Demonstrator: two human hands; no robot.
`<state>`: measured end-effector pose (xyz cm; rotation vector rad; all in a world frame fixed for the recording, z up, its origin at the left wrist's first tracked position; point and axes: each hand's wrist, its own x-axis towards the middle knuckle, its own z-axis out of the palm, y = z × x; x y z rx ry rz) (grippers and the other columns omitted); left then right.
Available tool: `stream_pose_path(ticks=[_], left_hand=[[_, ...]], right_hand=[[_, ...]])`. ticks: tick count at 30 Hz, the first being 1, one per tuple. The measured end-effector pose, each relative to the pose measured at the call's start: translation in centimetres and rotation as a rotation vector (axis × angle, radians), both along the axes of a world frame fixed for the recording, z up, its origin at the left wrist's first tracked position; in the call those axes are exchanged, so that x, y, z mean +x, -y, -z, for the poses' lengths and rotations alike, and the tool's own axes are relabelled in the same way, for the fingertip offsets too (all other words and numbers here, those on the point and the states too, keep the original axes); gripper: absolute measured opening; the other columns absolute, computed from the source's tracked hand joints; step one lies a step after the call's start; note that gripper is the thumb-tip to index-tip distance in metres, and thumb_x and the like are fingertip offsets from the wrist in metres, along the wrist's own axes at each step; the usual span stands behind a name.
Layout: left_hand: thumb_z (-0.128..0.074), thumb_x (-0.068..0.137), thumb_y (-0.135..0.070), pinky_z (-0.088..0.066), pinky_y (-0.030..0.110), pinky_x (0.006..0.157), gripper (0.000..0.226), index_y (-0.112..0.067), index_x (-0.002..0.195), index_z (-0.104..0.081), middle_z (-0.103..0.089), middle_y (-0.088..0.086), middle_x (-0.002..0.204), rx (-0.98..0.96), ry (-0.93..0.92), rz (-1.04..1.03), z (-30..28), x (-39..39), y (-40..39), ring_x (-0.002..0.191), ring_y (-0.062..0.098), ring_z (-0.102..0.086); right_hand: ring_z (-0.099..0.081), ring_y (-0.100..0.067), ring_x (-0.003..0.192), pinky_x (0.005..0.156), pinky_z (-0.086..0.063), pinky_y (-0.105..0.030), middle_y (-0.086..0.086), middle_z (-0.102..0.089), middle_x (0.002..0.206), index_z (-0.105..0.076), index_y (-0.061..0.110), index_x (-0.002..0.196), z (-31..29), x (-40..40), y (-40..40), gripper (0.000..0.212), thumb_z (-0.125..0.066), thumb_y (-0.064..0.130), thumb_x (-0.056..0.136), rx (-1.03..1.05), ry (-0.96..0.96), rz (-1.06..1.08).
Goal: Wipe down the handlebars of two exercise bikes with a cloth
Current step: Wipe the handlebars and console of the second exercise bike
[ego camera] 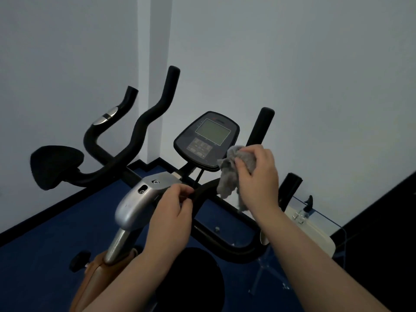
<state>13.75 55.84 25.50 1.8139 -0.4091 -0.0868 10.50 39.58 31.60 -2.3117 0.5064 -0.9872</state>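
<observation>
Your right hand [256, 174] reaches forward from the lower right, palm down, fingers bunched tight around a crumpled grey cloth [231, 174] whose soft folds hang down against the curved bar below it. Your left hand [173, 212] comes in from the lower middle, its fingers and thumb pinched closed on the black padded handlebar [202, 192], just left of the cloth. The two hands sit near each other but apart. The bar looks matte and rubbery; a smooth silver cover [139, 199] lies just left of your left hand. Beyond your right hand, a dark rounded console [207, 140] with a grey screen tilts toward you. Further left of your left hand, a second bike's handlebars [117, 140] curve upward, with bare wall [315, 75] behind.
</observation>
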Motion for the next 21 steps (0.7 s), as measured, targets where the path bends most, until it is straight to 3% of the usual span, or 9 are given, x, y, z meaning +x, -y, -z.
stream_pose_path(ticks=[3,6,7,10,12,14,17,19,21], left_hand=[[-0.051,0.093,-0.019,-0.043,0.021,0.078,0.019,-0.032,0.104,-0.058,-0.061,-0.019,0.099,0.054,0.048,0.001,-0.5,0.1,0.3,0.095,-0.004,-0.056],[-0.052,0.092,-0.02,-0.044,0.026,0.081,0.017,-0.031,0.102,-0.06,-0.063,-0.018,0.098,0.084,0.108,0.012,-1.5,0.8,1.7,0.096,-0.001,-0.057],[-0.052,0.092,-0.021,-0.045,0.027,0.081,0.016,-0.031,0.102,-0.06,-0.063,-0.017,0.097,0.102,0.119,0.022,-1.8,1.0,2.4,0.095,0.0,-0.058],[-0.05,0.094,-0.023,-0.045,0.023,0.078,0.015,-0.032,0.102,-0.059,-0.062,-0.016,0.097,0.142,0.115,0.069,-2.9,1.8,5.3,0.093,-0.002,-0.058],[-0.048,0.095,-0.026,-0.043,0.02,0.073,0.013,-0.034,0.1,-0.058,-0.063,-0.017,0.094,0.15,0.056,0.077,-3.5,2.2,7.9,0.09,-0.001,-0.058],[-0.043,0.096,-0.035,-0.041,0.026,0.068,0.014,-0.035,0.095,-0.057,-0.062,-0.017,0.085,0.247,0.043,0.023,-4.0,2.5,10.5,0.083,0.002,-0.058],[-0.029,0.098,-0.043,-0.045,0.035,0.061,0.032,-0.025,0.085,-0.053,-0.061,-0.007,0.073,0.572,0.211,-0.14,-3.6,2.3,12.7,0.07,0.013,-0.059],[-0.027,0.101,-0.038,-0.049,0.039,0.058,0.038,-0.02,0.076,-0.048,-0.059,-0.001,0.066,0.685,0.356,-0.245,-2.8,1.8,13.1,0.063,0.021,-0.061],[-0.027,0.101,-0.041,-0.04,0.033,0.048,0.048,-0.018,0.061,-0.04,-0.048,-0.001,0.053,0.68,0.399,-0.324,-2.5,1.5,13.3,0.054,0.02,-0.057]], right_hand=[[-0.052,-0.008,0.095,0.073,-0.044,-0.019,0.01,-0.049,0.103,-0.06,0.028,0.099,2.1,-0.1,-1.0,0.01,-0.058,0.02,0.093,-0.028,-0.095,-0.054],[-0.057,0.0,0.089,0.071,-0.044,-0.009,0.013,-0.055,0.1,-0.058,0.032,0.086,1.3,-1.2,0.4,0.016,-0.064,0.017,0.089,0.189,-0.147,-0.284],[-0.058,-0.002,0.088,0.072,-0.046,-0.012,0.01,-0.059,0.098,-0.058,0.031,0.085,0.4,-1.5,1.6,0.015,-0.066,0.019,0.087,0.246,-0.146,-0.294],[-0.062,-0.012,0.088,0.079,-0.054,-0.038,0.005,-0.063,0.094,-0.057,0.027,0.088,-3.1,-1.8,5.9,0.008,-0.065,0.025,0.088,0.343,0.135,-0.129],[-0.062,-0.013,0.09,0.082,-0.054,-0.043,0.005,-0.063,0.096,-0.056,0.026,0.092,-5.3,-0.9,8.4,0.008,-0.063,0.029,0.089,0.349,0.344,-0.089],[-0.062,-0.017,0.09,0.078,-0.054,-0.041,0.001,-0.063,0.102,-0.056,0.027,0.093,-6.9,0.7,10.3,0.011,-0.064,0.032,0.088,0.358,0.378,-0.165],[-0.057,-0.015,0.07,0.051,-0.046,-0.027,-0.001,-0.06,0.092,-0.051,0.028,0.084,-6.2,3.0,11.9,0.019,-0.069,0.024,0.087,0.369,0.207,-0.43],[-0.052,-0.005,0.066,0.056,-0.046,-0.022,0.009,-0.055,0.078,-0.047,0.02,0.081,-4.2,3.2,12.9,0.026,-0.072,0.013,0.084,0.319,0.111,-0.593],[-0.053,-0.001,0.068,0.063,-0.046,-0.017,0.017,-0.056,0.073,-0.049,0.016,0.081,-2.5,2.9,14.7,0.027,-0.075,0.008,0.08,0.307,-0.019,-0.742]])
